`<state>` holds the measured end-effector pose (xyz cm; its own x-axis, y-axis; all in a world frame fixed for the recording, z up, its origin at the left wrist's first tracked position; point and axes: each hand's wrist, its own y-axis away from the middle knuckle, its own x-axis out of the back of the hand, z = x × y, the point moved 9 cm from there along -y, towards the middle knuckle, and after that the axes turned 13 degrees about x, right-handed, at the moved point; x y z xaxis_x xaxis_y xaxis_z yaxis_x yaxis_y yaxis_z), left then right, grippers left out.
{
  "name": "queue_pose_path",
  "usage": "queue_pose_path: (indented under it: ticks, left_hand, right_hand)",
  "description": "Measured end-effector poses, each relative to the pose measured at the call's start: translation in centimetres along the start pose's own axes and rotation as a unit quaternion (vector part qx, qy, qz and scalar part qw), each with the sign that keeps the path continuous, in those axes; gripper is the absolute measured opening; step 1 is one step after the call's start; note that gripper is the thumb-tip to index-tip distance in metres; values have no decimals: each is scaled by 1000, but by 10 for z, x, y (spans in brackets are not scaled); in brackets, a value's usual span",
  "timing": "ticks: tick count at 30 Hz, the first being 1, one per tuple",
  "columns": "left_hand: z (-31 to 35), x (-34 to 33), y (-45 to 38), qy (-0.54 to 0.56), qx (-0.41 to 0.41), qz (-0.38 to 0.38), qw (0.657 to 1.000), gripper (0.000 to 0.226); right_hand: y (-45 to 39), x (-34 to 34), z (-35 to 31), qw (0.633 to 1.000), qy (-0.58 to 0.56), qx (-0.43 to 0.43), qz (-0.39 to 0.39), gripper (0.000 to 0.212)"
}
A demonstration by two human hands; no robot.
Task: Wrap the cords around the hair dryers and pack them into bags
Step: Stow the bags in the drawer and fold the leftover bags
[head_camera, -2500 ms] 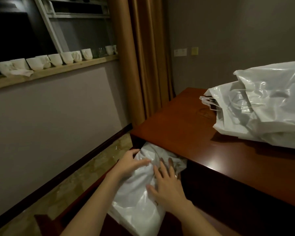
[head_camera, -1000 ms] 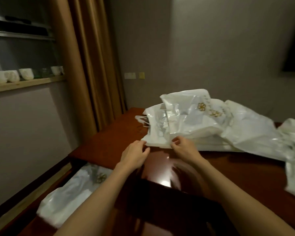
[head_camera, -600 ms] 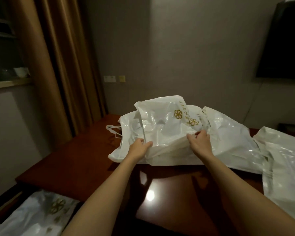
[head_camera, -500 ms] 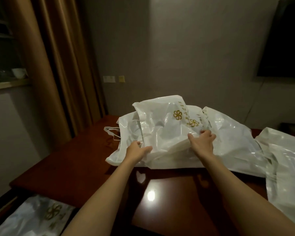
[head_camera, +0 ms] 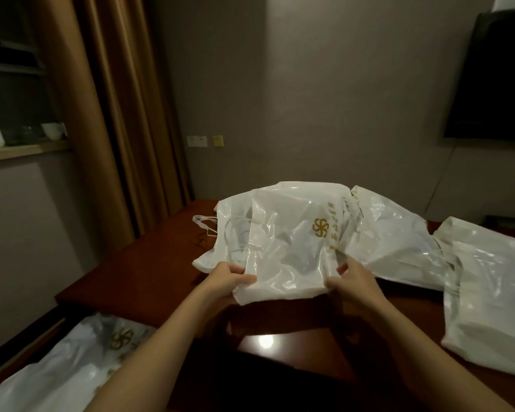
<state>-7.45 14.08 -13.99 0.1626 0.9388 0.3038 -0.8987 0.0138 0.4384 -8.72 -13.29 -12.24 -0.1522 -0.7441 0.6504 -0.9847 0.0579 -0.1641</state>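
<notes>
A white plastic bag (head_camera: 289, 248) with a gold flower logo is lifted off a heap of similar bags on the dark red wooden table (head_camera: 149, 263). My left hand (head_camera: 225, 282) grips its lower left corner. My right hand (head_camera: 351, 282) grips its lower right corner. More white bags (head_camera: 393, 242) lie behind it, and another bag (head_camera: 491, 295) lies at the right. No hair dryer or cord is in view.
A white bag with gold print (head_camera: 69, 367) lies low at the bottom left, below the table's edge. Brown curtains (head_camera: 107, 114) hang at the left. White cups (head_camera: 52, 130) stand on a ledge. A dark screen (head_camera: 494, 78) hangs on the right wall.
My hands left the low bag at the left, rose to the table's heap and closed on the top bag. Since half a second ago they have pulled it toward me.
</notes>
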Motion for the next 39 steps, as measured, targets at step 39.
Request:
queue_pose_path:
  ticks: [39]
  left_hand:
    - [-19, -90, 33, -436, -97, 57, 893, 83]
  right_hand:
    - [20, -65, -1, 858, -503, -95, -31, 52]
